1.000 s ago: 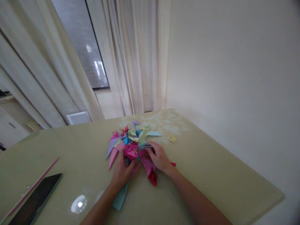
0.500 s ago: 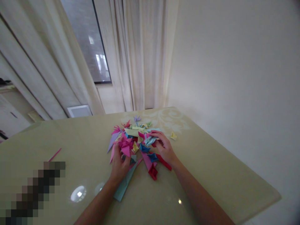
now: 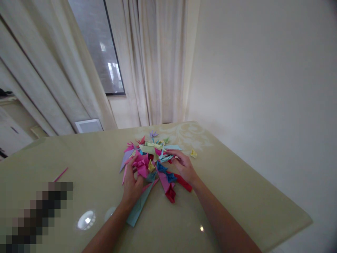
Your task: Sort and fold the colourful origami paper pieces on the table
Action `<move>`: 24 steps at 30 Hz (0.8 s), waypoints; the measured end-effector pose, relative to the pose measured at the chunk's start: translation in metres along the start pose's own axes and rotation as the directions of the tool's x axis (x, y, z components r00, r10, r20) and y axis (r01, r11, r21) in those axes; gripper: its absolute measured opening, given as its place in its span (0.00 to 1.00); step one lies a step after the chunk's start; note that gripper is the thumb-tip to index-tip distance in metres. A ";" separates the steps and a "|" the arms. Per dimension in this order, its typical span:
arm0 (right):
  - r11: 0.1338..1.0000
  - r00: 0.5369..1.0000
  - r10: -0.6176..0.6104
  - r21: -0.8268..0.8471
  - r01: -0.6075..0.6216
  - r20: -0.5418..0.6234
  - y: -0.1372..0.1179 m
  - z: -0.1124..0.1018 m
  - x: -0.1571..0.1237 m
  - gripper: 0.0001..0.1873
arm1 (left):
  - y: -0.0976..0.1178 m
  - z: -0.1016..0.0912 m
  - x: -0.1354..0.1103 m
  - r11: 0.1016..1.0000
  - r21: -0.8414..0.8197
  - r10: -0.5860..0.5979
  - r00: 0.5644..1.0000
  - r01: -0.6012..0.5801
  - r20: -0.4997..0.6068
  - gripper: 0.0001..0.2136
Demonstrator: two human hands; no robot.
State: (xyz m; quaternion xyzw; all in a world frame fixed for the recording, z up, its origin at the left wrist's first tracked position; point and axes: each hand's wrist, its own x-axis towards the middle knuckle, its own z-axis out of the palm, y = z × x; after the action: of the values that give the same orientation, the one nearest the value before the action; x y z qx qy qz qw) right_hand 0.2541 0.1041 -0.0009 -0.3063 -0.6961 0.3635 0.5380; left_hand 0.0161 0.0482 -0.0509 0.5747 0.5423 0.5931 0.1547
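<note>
A pile of colourful folded paper lies on the table around both hands. My left hand curls its fingers and thumb around the edge of a pink folded-paper flower. On the pile's right side, my right hand pinches a light blue origami piece between thumb and fingers. Between the hands sit a small yellow folded piece and blue folded pieces. A dark red folded piece and a long light teal paper strip lie nearer to me. Parts of the pile are hidden by my fingers.
The pale green table has a right edge beside a white wall. A yellow folded piece lies apart, right of the pile. A thin pink stick lies at left, next to a blurred-out dark patch. Curtains hang behind.
The light blue piece has tilted flatter and shifted slightly left and down with my right hand. My left hand's fingers have spread a little at the pink flower.
</note>
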 end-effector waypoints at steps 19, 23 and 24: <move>1.000 0.999 -0.002 -0.020 0.001 -0.043 0.000 0.001 -0.001 0.13 | 0.016 -0.005 0.001 0.961 0.245 0.131 0.991 -0.125 -0.010 0.18; 1.000 0.998 0.026 0.018 -0.025 -0.054 -0.004 0.004 -0.002 0.13 | 0.018 -0.009 -0.001 0.958 0.247 0.147 0.989 -0.143 0.005 0.13; 0.999 0.998 0.037 0.023 -0.036 -0.059 -0.005 0.005 -0.002 0.13 | 0.018 -0.010 -0.001 0.957 0.245 0.160 0.987 -0.155 -0.001 0.13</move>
State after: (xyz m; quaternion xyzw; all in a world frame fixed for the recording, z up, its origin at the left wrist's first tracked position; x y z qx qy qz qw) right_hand 0.2499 0.0990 0.0018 -0.3238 -0.6700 0.3717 0.5550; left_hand 0.0160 0.0356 -0.0340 0.6243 0.5654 0.5383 0.0292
